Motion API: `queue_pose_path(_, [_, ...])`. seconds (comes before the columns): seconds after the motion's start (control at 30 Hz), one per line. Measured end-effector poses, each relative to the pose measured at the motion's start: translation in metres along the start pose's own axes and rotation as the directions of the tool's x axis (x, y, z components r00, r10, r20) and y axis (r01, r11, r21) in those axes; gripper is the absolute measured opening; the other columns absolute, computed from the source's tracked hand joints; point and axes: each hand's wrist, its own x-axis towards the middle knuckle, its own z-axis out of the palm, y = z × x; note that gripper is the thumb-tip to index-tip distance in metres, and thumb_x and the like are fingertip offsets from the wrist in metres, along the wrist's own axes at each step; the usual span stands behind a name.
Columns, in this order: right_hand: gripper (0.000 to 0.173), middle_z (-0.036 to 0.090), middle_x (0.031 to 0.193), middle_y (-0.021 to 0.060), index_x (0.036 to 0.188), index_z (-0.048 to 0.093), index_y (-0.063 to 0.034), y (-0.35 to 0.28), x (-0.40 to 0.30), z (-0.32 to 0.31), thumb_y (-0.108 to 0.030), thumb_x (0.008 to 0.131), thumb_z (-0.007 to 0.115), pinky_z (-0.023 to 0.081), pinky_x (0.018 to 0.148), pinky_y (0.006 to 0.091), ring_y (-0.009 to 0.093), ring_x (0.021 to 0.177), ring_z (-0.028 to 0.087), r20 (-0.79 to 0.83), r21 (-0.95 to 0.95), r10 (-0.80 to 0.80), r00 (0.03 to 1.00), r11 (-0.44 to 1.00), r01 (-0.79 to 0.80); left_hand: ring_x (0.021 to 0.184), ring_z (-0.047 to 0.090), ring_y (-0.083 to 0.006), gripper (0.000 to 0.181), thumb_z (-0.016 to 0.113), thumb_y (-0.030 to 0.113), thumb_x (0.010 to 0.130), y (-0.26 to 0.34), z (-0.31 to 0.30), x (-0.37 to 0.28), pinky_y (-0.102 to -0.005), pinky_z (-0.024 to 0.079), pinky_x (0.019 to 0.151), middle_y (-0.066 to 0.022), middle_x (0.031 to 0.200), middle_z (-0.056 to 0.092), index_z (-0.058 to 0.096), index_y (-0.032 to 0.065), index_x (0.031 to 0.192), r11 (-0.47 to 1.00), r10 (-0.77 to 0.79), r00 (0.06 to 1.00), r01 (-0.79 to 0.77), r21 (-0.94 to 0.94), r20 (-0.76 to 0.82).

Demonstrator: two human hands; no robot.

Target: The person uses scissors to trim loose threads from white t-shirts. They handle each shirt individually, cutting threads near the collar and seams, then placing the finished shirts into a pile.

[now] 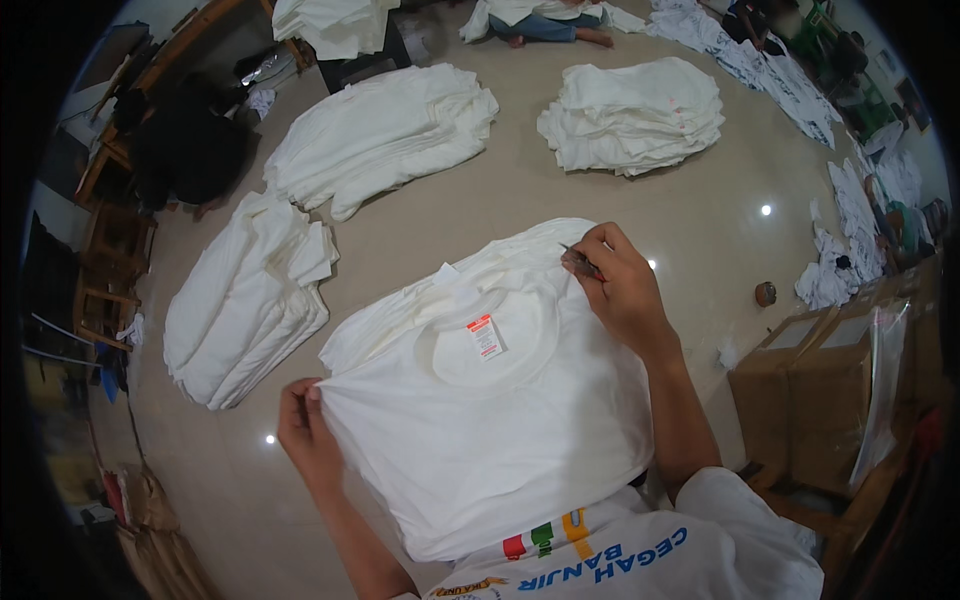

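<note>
A white T-shirt point(480, 442) is spread in front of me, its round neckline facing away and a label with red print inside the collar. My left hand point(307, 427) pinches the shirt at its left edge, pulling the fabric into taut creases. In my right hand point(622, 285) is a small pair of thread snips point(583, 264), with a dark pointed blade showing. That hand is at the shirt's upper right shoulder; whether its fingers also grip the cloth cannot be told. Beyond the collar, more white fabric point(517, 255) lies bunched in layers.
Piles of white garments lie on the tiled floor: one at left point(240, 307), one ahead point(382, 135), one at right point(637, 116). Cardboard boxes point(817, 405) stand at my right, near a tape roll point(765, 294). Other people sit farther off among cloth.
</note>
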Motion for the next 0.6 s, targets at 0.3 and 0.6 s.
queue_pose_path(0.3, [0.015,0.066,0.099,0.0098,0.105,0.065,-0.0025,0.008,0.026,0.015,0.000,0.092,0.070,0.056,0.073,0.0405,0.032,0.080,0.069,-0.092,-0.060,0.021,0.996,0.998,-0.027,0.104,0.062,-0.0371,0.018,0.058,-0.005,0.097,0.012,0.025,0.042,-0.0473,0.049,0.093,-0.0186,0.105,0.068,0.066,-0.0008,0.113,0.818,0.197,0.956,-0.283,0.502,0.218])
queue_pose_path(0.6, [0.021,0.068,0.103,0.0095,0.106,0.069,-0.0013,-0.040,-0.001,0.026,0.000,0.087,0.076,0.055,0.063,0.0323,0.022,0.076,0.068,-0.242,0.064,-0.071,0.968,0.994,0.089,0.107,0.062,-0.0315,0.021,0.068,0.006,0.097,0.095,0.144,0.037,-0.0413,0.047,0.094,-0.0126,0.111,0.068,0.068,0.0025,0.117,0.761,0.565,0.685,-0.648,0.032,0.460])
